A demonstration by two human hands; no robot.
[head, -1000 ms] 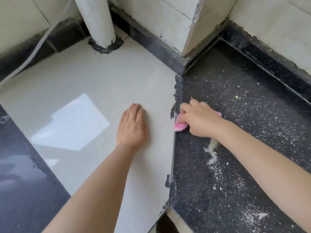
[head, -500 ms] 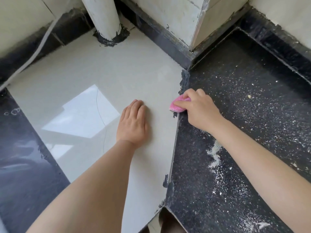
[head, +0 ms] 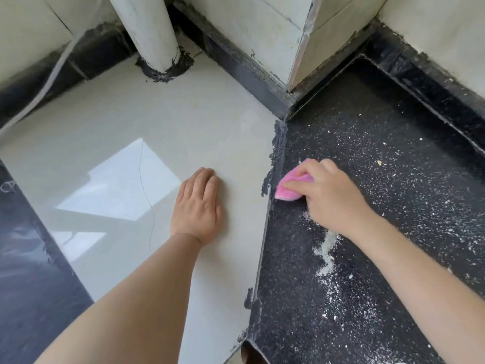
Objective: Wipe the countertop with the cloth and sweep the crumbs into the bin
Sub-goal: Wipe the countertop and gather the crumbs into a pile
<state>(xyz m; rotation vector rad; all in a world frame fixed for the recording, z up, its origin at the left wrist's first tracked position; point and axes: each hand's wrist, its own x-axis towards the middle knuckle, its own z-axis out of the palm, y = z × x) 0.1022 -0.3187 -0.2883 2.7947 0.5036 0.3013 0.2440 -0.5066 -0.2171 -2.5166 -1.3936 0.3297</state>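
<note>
In the head view, the right hand point(head: 329, 194) grips the pink cloth point(head: 290, 189) on the dark countertop point(head: 393, 206) beside its left edge, among white crumbs point(head: 326, 254), while the left hand point(head: 198, 208) rests flat, fingers straight and together, on the pale surface point(head: 157, 122).

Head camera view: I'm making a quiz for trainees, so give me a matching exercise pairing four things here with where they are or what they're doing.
Things:
1. left hand
2. right hand
3. pale line of swept crumbs
4. white round pipe

States:
A. stands in the far corner
B. lies on the black speckled countertop
C. rests flat on the cream tile surface
D. grips the pink cloth

Pairs: 1-C, 2-D, 3-B, 4-A
</note>
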